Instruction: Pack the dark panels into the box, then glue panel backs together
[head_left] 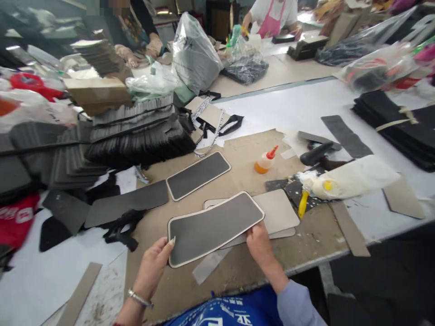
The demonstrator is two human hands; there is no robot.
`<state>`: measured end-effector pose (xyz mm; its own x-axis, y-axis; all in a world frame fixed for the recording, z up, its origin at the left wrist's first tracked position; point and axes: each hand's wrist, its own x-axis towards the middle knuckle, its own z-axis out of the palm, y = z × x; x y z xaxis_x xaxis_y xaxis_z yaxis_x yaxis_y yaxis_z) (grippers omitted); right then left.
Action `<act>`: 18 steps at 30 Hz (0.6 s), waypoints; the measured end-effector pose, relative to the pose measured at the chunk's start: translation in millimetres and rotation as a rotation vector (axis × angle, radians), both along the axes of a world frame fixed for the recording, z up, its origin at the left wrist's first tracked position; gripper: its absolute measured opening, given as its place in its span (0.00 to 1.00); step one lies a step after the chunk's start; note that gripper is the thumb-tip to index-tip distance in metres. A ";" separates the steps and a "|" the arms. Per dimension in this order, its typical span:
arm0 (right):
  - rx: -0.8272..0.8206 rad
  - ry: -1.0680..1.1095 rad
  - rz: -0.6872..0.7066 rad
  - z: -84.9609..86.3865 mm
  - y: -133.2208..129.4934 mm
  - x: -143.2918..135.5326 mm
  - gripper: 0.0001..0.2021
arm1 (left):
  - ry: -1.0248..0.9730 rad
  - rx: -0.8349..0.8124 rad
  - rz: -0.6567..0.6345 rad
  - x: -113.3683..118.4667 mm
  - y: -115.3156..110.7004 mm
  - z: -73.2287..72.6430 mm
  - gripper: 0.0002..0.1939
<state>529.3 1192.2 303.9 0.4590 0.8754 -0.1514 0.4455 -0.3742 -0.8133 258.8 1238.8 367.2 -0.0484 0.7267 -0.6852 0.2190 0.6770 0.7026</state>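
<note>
Between my two hands I hold a grey rectangular panel (214, 228) with rounded corners and a light beige border, tilted above the table. My left hand (158, 258) pinches its left end, thumb on top. The fingers of my right hand (260, 242) are closed at its lower right corner, partly hidden beneath it. Under and behind the held panel lie beige panels (277, 210) of similar shape. A second grey panel with a beige border (199, 175) rests flat farther back on the brown board (243, 151).
Long bundles of grey pieces (142, 131) stand at the left. A small bottle with a red tip (266, 160), a large white bottle (353, 179), a yellow-handled brush (303, 203) and a black-handled tool (316, 154) lie to the right. Two people work across the table.
</note>
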 end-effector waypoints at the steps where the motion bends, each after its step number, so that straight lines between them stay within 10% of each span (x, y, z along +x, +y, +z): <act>1: -0.009 0.110 -0.062 2.9 -1.9 7.5 0.14 | 0.005 0.008 -0.009 -1.7 -1.3 -5.7 0.21; 6: -0.201 0.731 -0.307 12.1 9.9 29.2 0.25 | -0.026 0.007 -0.004 -4.8 -4.3 -32.2 0.21; 12: -0.319 0.231 -0.045 18.6 29.7 19.2 0.18 | -0.062 0.085 0.144 -14.1 -5.8 -43.6 0.18; 18: -0.278 0.354 0.129 33.9 22.8 -74.1 0.18 | 0.064 0.159 0.324 -92.6 -31.1 -25.1 0.15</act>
<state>455.1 1215.0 337.9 0.2267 0.8262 -0.5158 0.2157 -0.5590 -0.8006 166.1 1207.8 342.0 -0.3327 0.7637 -0.5532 0.0573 0.6019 0.7965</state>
